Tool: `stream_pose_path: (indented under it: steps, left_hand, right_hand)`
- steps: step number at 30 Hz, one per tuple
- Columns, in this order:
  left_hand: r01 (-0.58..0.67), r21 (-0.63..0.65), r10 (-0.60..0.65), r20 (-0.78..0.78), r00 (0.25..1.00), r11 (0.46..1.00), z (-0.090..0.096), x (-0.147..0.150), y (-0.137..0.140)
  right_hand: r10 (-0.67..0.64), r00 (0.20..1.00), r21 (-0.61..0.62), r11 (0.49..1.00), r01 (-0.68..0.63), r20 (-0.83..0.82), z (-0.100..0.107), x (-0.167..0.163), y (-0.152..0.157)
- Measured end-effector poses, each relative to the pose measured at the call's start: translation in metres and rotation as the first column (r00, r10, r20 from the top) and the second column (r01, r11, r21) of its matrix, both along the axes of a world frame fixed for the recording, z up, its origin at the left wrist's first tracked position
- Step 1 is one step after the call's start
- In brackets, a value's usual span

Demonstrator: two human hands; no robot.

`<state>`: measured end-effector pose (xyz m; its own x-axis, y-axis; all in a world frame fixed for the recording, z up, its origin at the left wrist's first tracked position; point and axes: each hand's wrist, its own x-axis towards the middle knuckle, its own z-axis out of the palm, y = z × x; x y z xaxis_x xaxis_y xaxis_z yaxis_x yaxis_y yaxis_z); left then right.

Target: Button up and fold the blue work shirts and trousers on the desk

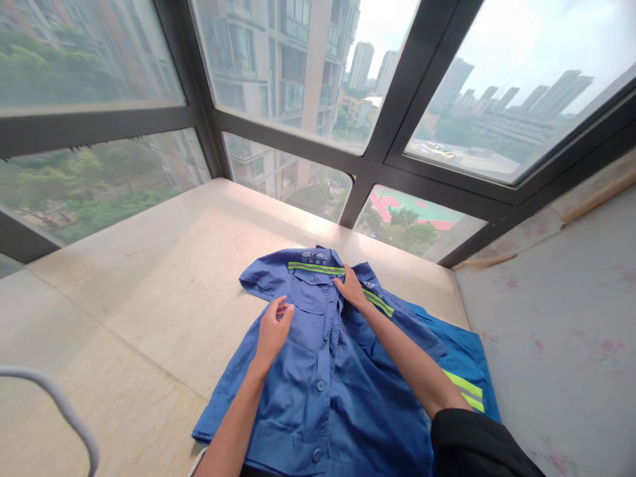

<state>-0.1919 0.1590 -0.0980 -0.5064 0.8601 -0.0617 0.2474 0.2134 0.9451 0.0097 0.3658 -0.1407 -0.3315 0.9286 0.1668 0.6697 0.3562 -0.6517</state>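
Note:
A blue short-sleeved work shirt [298,361] lies front side up, with buttons down its front and a yellow-green reflective stripe across the chest. My right hand [352,289] pinches the shirt's front edge near the collar, at the stripe. Over the left chest pocket area hovers my left hand [275,326], its fingers loosely curled, thumb apart, nothing in them. Whether it touches the cloth I cannot tell. Under the shirt's right sleeve lies another blue garment [460,344] with a wide reflective band.
The shirt rests on a pale stone ledge [124,298]. Dark-framed windows [368,169] border it at the back and left. A flowered wall [556,344] stands close on the right. A curved grey-white tube or cable [59,401] is at the lower left.

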Motion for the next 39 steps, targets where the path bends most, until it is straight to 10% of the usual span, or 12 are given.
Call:
stream_pose_path:
  steps: [5,12,19,25,29,33,39]
  left_hand:
    - [-0.398,-0.114,0.295,-0.495,0.817,0.910,0.015,-0.066,0.053]
    - [-0.308,-0.389,0.084,-0.496,0.864,0.868,0.007,-0.123,0.082]
    - [-0.448,-0.099,0.329,-0.543,0.772,0.889,0.034,-0.171,0.110]
    - [-0.439,-0.035,0.329,-0.611,0.721,0.898,0.041,-0.168,0.133]
    - [-0.292,-0.244,0.074,-0.637,0.767,0.925,0.040,-0.145,0.133]
    - [-0.201,-0.505,-0.140,-0.559,0.817,0.840,0.033,-0.133,0.116]
    - [-0.285,-0.543,-0.024,-0.491,0.871,0.790,0.017,-0.139,0.073]
  right_hand:
    - [0.050,0.998,0.171,0.984,-0.057,0.043,-0.028,0.010,-0.016]
    - [0.026,0.999,0.192,0.981,-0.021,-0.022,-0.030,0.011,-0.017]
    - [0.043,0.998,0.188,0.982,-0.036,-0.038,-0.022,0.010,-0.019]
    - [0.038,0.999,0.188,0.982,-0.035,-0.012,-0.019,0.009,-0.021]
    - [0.040,0.999,0.178,0.983,-0.037,-0.014,-0.018,0.009,-0.022]
    - [0.039,0.998,0.167,0.986,-0.031,-0.046,-0.017,0.009,-0.022]
    - [-0.003,0.991,0.122,0.992,0.020,-0.137,-0.019,0.010,-0.021]
